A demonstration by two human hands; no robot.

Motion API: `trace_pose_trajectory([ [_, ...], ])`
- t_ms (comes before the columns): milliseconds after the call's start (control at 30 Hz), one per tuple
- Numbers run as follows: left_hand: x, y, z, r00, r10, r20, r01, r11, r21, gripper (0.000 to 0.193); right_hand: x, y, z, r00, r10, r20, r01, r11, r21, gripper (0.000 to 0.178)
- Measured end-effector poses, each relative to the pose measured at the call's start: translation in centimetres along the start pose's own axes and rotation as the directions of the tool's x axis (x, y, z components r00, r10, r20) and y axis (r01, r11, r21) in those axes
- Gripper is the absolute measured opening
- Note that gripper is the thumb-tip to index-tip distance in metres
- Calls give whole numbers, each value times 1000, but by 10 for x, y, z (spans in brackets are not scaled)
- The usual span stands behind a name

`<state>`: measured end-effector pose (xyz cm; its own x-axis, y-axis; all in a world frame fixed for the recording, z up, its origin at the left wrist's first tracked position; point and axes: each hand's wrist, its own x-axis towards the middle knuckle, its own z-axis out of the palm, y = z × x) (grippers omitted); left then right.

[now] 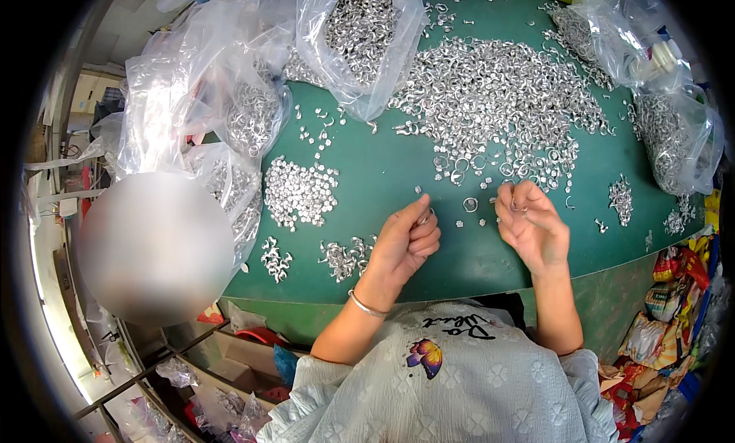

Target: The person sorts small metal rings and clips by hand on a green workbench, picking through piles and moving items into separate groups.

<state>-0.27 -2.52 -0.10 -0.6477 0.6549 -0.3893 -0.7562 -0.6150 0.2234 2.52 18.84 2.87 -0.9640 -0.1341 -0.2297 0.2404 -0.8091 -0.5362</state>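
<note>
My left hand (407, 242) is closed above the near part of the green table (367, 164), a small silver ring (426, 216) pinched between its thumb and curled index finger. To its right, my right hand (536, 230) has its fingers bent around another thin silver ring (519, 209), held at the fingertips. Between the hands a single ring (470, 205) lies on the table, with a few tiny silver pieces (459, 223) around it. Just beyond my right hand begins a wide heap of silver rings (505, 99).
Left of my hands are a pile of small silver pieces (300, 194) and two little heaps of curved parts (344, 258). Clear plastic bags of metal parts (361, 41) stand along the back, left and right. A small cluster (621, 198) sits at right. Wrappers (651, 328) lie beyond the table's right edge.
</note>
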Motion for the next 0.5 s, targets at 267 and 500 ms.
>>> trace_pose_trajectory([
  [267, 26, 24, -10, 916, -46, 399, 260, 826, -501, 33, 13, -20, -32, 972, 222, -73, -209, 967, 147, 34],
  [500, 26, 7, 30, 999, 43, 27, -15, 762, -647, 41, 61, 19, -4, 886, -374, 273, 154, -318, -935, 13],
])
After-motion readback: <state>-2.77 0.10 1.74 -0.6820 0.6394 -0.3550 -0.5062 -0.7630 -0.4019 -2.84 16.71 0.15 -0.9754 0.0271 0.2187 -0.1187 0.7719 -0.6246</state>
